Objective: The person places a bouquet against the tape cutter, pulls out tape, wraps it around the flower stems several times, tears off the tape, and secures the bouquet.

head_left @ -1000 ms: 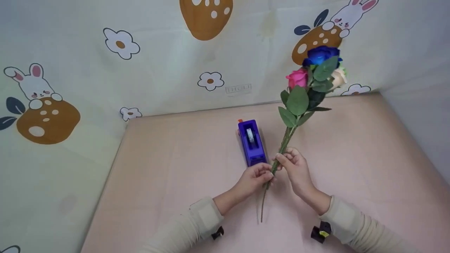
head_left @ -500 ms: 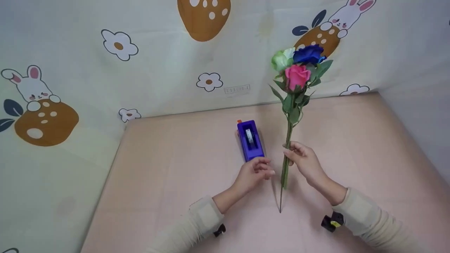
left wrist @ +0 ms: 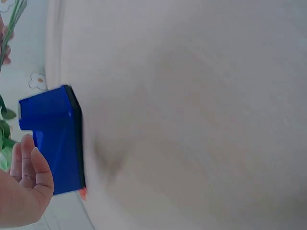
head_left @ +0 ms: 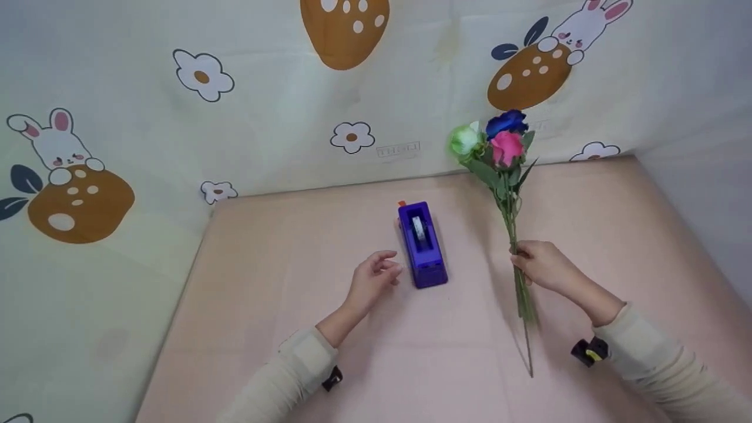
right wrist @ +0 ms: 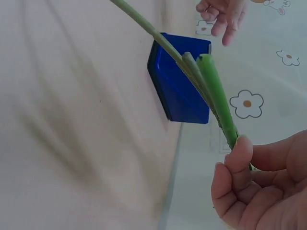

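Note:
My right hand (head_left: 546,264) pinches a small bunch of artificial roses by its green stems (right wrist: 216,98), which hang down past the fingers, one longer than the others. At the top are a blue rose (head_left: 506,124), a pink rose (head_left: 507,148) and a pale green-white rose (head_left: 466,141), with green leaves below them. My left hand (head_left: 373,279) holds nothing; its fingers are loosely bent just left of a blue tape dispenser (head_left: 432,275). In the left wrist view the fingers overlap the side of the dispenser (left wrist: 60,158).
The dispenser stands mid-table with a roll of tape (head_left: 418,228) inside and an orange piece at its far end. Behind the pinkish table (head_left: 282,305) rises a pale wall sheet (head_left: 276,111) printed with rabbits and flowers. Dark straps with cameras sit at both wrists.
My left hand has let go of the stems and moved left, beside the dispenser. The right hand has carried the roses to the right and lower, and the bunch has turned.

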`<state>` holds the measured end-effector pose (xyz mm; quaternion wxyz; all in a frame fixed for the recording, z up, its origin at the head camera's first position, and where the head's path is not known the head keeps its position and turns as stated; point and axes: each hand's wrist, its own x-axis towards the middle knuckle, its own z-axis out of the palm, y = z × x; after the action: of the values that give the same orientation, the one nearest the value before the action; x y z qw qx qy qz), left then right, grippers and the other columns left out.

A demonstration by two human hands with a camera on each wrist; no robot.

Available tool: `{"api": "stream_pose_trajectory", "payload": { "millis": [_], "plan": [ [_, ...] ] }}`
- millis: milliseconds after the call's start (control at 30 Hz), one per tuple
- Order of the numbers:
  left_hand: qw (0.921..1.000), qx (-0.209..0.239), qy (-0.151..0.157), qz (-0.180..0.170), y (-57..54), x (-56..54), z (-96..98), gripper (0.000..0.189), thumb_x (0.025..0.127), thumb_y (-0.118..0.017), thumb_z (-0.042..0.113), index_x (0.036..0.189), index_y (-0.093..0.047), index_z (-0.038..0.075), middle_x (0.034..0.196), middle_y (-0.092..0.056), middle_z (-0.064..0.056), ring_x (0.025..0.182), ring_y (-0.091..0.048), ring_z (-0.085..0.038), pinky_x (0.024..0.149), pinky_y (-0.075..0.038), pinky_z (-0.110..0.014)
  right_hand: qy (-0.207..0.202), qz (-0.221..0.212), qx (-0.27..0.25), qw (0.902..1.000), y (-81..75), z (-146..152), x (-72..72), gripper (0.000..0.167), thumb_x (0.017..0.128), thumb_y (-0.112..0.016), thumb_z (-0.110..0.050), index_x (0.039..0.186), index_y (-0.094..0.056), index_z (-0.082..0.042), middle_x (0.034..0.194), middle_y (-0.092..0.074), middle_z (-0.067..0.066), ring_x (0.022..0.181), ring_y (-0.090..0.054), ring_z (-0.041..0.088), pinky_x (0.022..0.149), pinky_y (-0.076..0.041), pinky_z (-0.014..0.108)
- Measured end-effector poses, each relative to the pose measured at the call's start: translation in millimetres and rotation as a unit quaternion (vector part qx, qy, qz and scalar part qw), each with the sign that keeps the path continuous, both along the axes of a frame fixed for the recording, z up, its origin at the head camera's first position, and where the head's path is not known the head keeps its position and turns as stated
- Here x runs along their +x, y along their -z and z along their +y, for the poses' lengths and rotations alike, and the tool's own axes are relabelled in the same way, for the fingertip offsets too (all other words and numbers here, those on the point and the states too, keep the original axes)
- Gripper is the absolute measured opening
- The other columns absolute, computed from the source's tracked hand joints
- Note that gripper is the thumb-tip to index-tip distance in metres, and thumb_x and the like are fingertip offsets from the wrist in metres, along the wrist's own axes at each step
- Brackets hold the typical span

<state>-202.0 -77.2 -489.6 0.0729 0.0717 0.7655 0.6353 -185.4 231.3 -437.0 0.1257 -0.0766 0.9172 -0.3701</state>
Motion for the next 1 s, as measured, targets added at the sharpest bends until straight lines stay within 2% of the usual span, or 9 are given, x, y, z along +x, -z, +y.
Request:
{"api": "stream_pose_trajectory", "payload": {
  "millis": [167, 300, 400, 533, 733, 900, 1000],
  "plan": [
    [0.9993, -0.017, -0.032, -0.001, 2.6, -6.8, -19.0, 0.038, 0.087, -0.059, 0.004, 0.119, -0.048, -0.011, 0.089, -0.062, -0.015, 0.067, -0.060, -0.012, 0.066, -0.051, -0.026, -0.012, -0.012, 0.080, 0.9967, 5.0, 11.8, -4.8, 0.022, 0.091, -0.042, -0.002, 0.096, -0.056, 0.015, 0.065, -0.054, 0.010, 0.051, -0.053, 0.013, 0.048, -0.042, 0.026],
    [0.9983, -0.026, -0.049, 0.017, 0.3, -10.1, -29.6, 0.036, 0.087, -0.059, 0.003, 0.118, -0.048, -0.010, 0.093, -0.060, -0.019, 0.073, -0.061, -0.022, 0.068, -0.052, -0.027, -0.007, -0.047, 0.101, 0.9937, 15.2, 15.4, -8.4, 0.020, 0.091, -0.041, 0.000, 0.091, -0.056, 0.013, 0.064, -0.054, 0.010, 0.050, -0.055, 0.013, 0.047, -0.044, 0.025],
    [0.9973, -0.029, -0.064, 0.021, -9.0, -7.8, -32.2, 0.033, 0.086, -0.059, 0.001, 0.116, -0.049, -0.010, 0.095, -0.059, -0.022, 0.079, -0.060, -0.034, 0.070, -0.052, -0.029, 0.007, -0.073, 0.118, 0.9903, 26.0, 16.1, -9.4, 0.015, 0.087, -0.042, 0.003, 0.083, -0.054, 0.009, 0.062, -0.054, 0.010, 0.049, -0.053, 0.012, 0.044, -0.044, 0.023],
    [0.9962, -0.042, -0.074, 0.020, -16.4, -3.8, -33.7, 0.032, 0.086, -0.058, -0.001, 0.115, -0.049, -0.011, 0.096, -0.058, -0.025, 0.081, -0.059, -0.037, 0.072, -0.052, -0.033, 0.017, -0.094, 0.133, 0.9865, 41.6, 17.5, -7.1, 0.007, 0.081, -0.045, 0.007, 0.078, -0.050, 0.006, 0.059, -0.054, 0.010, 0.046, -0.052, 0.013, 0.041, -0.044, 0.023],
    [0.9946, -0.060, -0.082, 0.023, 4.6, -14.5, -41.7, 0.033, 0.087, -0.059, 0.002, 0.117, -0.049, -0.008, 0.097, -0.059, -0.021, 0.080, -0.060, -0.028, 0.073, -0.052, -0.030, 0.009, -0.108, 0.127, 0.9860, 55.4, 22.7, -8.6, 0.007, 0.079, -0.045, 0.008, 0.074, -0.049, 0.003, 0.054, -0.054, 0.008, 0.043, -0.051, 0.013, 0.039, -0.042, 0.023],
    [0.9928, -0.072, -0.092, 0.028, 9.0, -19.6, -45.4, 0.034, 0.086, -0.060, 0.004, 0.117, -0.049, -0.008, 0.096, -0.060, -0.020, 0.074, -0.059, -0.017, 0.071, -0.051, -0.028, 0.010, -0.126, 0.104, 0.9865, 56.9, 26.1, -14.2, 0.009, 0.079, -0.046, 0.007, 0.073, -0.047, 0.001, 0.053, -0.054, 0.007, 0.041, -0.054, 0.011, 0.040, -0.045, 0.023],
    [0.9916, -0.083, -0.094, 0.032, 9.2, -20.2, -47.5, 0.035, 0.087, -0.060, 0.005, 0.117, -0.049, -0.008, 0.097, -0.060, -0.020, 0.075, -0.058, -0.017, 0.072, -0.051, -0.029, 0.018, -0.136, 0.083, 0.9870, 58.7, 25.5, -15.1, 0.006, 0.082, -0.047, 0.004, 0.076, -0.048, 0.003, 0.056, -0.054, 0.007, 0.043, -0.056, 0.011, 0.043, -0.047, 0.025]
  ]
}}
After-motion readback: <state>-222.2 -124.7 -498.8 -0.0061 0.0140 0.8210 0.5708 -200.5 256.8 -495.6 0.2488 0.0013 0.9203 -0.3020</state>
